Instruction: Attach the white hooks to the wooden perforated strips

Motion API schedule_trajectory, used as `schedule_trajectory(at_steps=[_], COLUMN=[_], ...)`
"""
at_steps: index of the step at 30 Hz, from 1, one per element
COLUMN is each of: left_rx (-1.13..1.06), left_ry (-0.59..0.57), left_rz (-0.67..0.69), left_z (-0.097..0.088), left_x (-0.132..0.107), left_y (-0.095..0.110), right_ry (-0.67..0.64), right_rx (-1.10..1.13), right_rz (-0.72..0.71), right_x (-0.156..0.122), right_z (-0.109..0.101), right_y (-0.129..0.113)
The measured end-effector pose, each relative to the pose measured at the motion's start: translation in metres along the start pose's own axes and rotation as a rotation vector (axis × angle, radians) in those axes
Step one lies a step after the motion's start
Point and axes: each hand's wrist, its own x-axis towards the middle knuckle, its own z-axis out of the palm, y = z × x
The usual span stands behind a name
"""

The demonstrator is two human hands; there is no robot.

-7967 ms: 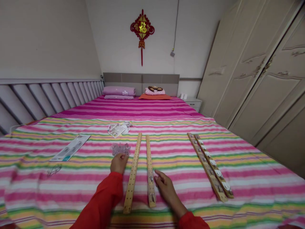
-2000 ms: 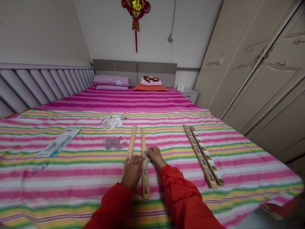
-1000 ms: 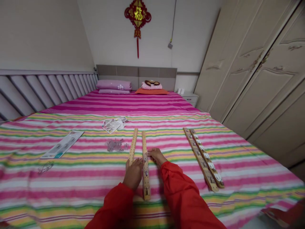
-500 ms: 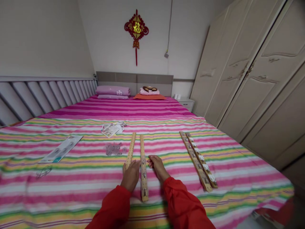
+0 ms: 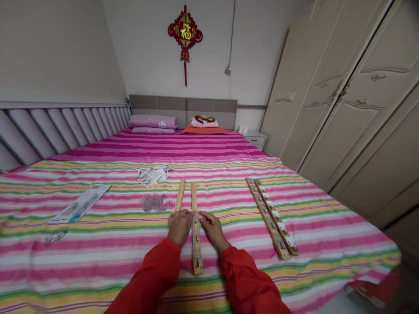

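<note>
A narrow wooden strip [image 5: 196, 244] with rows of small holes lies lengthwise before me, several small metal clips along its near half. My left hand [image 5: 179, 227] is at its left side, fingertips pinched together over the strip just beyond the farthest clip [image 5: 195, 220]. From the right, my right hand [image 5: 212, 229] meets it there, thumb and fingers closed. Whatever sits between the fingertips is too small to make out. A second holed wooden strip [image 5: 180, 195] lies left of the first, its near end hidden by my left hand.
Left of the strips are a clear bag of small parts [image 5: 154, 203], a pile of papers and packets [image 5: 152, 175], a long flat package [image 5: 80, 204] and a crumpled clear wrapper [image 5: 56, 235]. Two strips [image 5: 268, 213] with metal and white pieces lie right, on the striped bedspread [image 5: 235, 270].
My right hand has moved left to the strip and my left fingertips have moved onto it, so both hands now come together there. The view has shifted slightly.
</note>
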Motion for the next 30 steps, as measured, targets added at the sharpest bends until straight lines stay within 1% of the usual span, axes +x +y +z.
schedule_trajectory(at_steps=[5,10,13,19,22,27,30], left_rx=[0.068,0.095,0.099,0.074,0.053,-0.002,-0.029], left_ry=[-0.025,-0.041,-0.035,-0.054,-0.077,-0.114,-0.127], left_rz=[-0.014,-0.028,-0.022,-0.022,-0.037,-0.063,-0.08], left_z=[0.007,0.012,0.015,0.014,0.012,0.009,0.009], left_x=[0.002,0.0,0.0,0.001,0.002,0.005,0.007], left_y=[-0.002,-0.005,-0.006,-0.007,-0.007,-0.007,-0.009], right_ry=[-0.031,-0.031,-0.056,-0.105,-0.101,-0.09,-0.128], right_rx=[-0.114,-0.221,-0.274,-0.371,-0.388,-0.31,-0.21], right_rz=[-0.099,-0.136,-0.149,-0.128,-0.111,-0.049,0.015], right_x=[0.001,-0.002,-0.002,-0.001,0.0,0.005,0.011], right_z=[0.0,0.002,0.002,0.002,0.003,0.003,0.002], right_y=[0.0,-0.001,-0.002,-0.005,-0.005,-0.002,0.001])
